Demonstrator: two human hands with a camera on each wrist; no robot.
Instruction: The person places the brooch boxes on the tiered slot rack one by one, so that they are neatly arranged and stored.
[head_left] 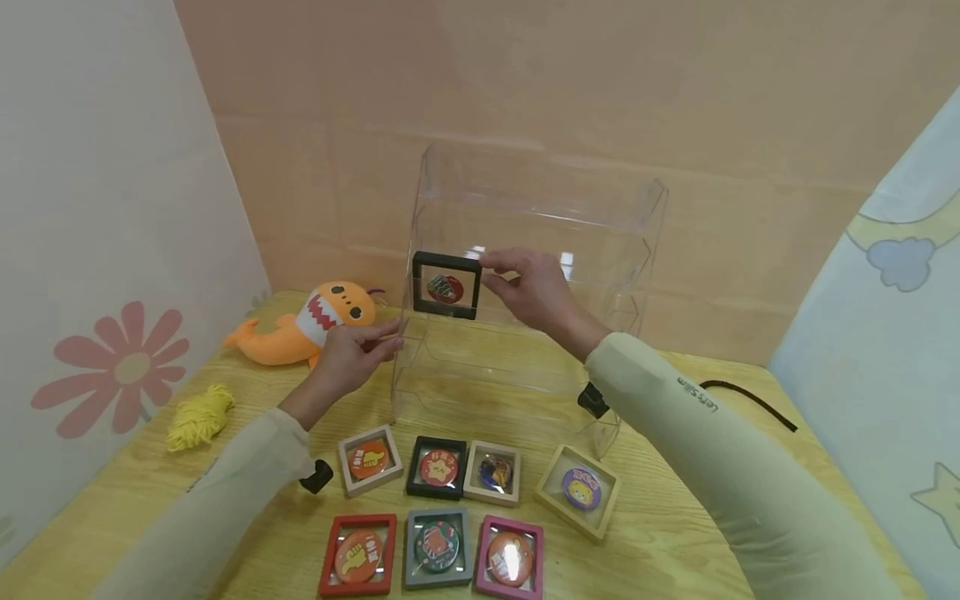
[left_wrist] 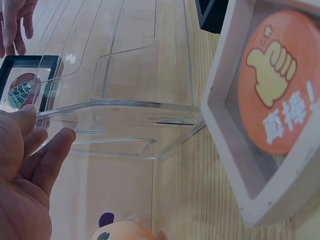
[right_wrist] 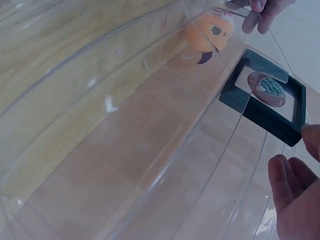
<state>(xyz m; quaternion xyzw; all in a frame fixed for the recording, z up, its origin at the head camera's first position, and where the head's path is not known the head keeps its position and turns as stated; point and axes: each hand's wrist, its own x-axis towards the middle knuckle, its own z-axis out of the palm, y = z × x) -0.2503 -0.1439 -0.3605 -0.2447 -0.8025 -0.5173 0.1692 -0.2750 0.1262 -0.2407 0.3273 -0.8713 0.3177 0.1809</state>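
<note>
Head view, centre: a black frame with a transparent window around a red-and-green disc, set in a clear rack. My left hand pinches the rack's left side; my right hand touches the frame's right edge, its grip indeterminable, being cut off in the right-wrist view. The disc's print is illegible.

Can make out "Let's Slim" on the right sleeve. Also spot 真棒! in white on the orange badge inside the pale frame, seemingly repeated on the red-framed badge. Can't decipher the tiny lettering on the purple badge, sorry.
</note>
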